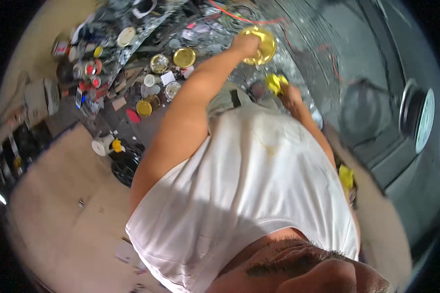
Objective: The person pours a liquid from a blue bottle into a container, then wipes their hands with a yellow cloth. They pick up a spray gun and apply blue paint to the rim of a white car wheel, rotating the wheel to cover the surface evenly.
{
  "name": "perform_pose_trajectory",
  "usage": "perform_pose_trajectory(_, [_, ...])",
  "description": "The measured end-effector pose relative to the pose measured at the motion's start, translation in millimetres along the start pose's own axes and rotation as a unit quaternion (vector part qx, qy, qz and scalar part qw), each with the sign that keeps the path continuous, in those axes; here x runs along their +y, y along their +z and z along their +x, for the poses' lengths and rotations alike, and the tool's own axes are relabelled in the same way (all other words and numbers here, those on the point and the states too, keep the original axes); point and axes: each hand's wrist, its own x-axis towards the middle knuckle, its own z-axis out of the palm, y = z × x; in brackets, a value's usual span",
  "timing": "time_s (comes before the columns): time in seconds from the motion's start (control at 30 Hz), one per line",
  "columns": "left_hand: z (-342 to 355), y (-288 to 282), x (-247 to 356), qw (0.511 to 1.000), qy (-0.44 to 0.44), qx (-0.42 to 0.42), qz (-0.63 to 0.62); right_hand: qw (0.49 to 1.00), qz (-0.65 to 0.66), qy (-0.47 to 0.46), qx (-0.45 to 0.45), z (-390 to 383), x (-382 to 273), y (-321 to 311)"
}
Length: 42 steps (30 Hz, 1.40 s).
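Note:
My left hand (248, 45) reaches far out over the cluttered work surface, its fingers closed on a shiny gold-coloured round plate (265, 46). Most of the plate's right side shows, while its left edge lies behind the hand. Nearer my body and to the right, my right hand (291, 95) is closed around a crumpled yellow cloth (275, 84). The cloth is apart from the plate, a short way below it in the picture. Some fingers of both hands are hidden or too small to make out.
Left of my left arm stand open tins with gold rims (184, 57), a white cup (150, 80) and several jars (90, 68). A red cord (244, 19) runs across the far side. A large round disc (424, 120) stands at the right. Another yellow cloth (346, 177) hangs beside my right side.

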Motion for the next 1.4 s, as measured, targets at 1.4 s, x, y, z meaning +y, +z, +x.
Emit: perform_pose_trajectory(1.4, [-144,150,-464,0.893,-0.331,-0.263,-0.158,0.998,0.067,0.000,0.004,-8,-62,222])
